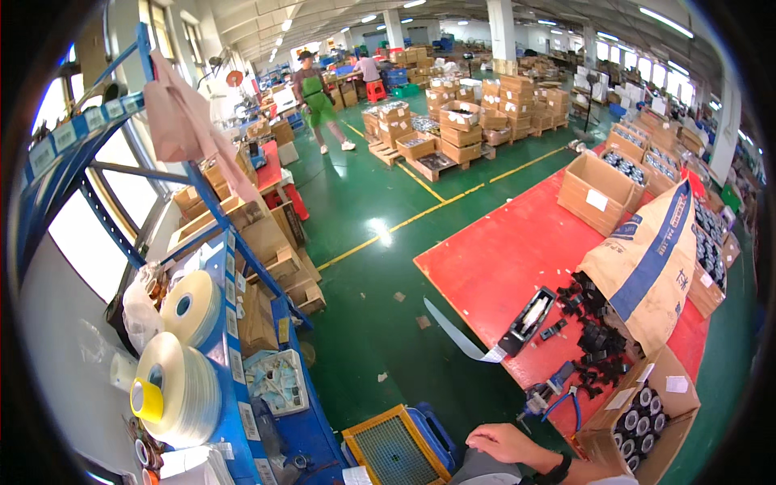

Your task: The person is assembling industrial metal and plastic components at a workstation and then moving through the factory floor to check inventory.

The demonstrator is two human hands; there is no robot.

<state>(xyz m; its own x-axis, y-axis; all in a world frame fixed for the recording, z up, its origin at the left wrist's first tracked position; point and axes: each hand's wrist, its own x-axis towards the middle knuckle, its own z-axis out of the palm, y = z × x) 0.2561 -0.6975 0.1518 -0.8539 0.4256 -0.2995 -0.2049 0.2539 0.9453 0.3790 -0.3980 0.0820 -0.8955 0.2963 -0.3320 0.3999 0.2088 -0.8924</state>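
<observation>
One hand (505, 443) shows at the lower edge, with a dark watch on the wrist; which arm it belongs to is hard to say for certain, though it looks like the right. Its fingers curl loosely over a grey rounded thing (485, 469) beneath it, and whether they grip that thing or merely rest on it I cannot tell. No second hand is visible.

Just beside the hand, up and to its right, blue-handled pliers (566, 396) lie at the near corner of the red surface (493, 267). Near them a heap of small black parts (594, 331) spills from a tilted brown paper sack (647, 267). A black tape dispenser (529, 319) rests at the surface's edge, a strip of tape hanging off it over the green floor (364, 202). An open cardboard box of black-and-white rolls (643, 420) stands to the right of the hand. To its left sits a yellow-rimmed crate (396, 449), and further left a blue rack (234, 356) holds big rolls of clear tape (182, 380).
</observation>
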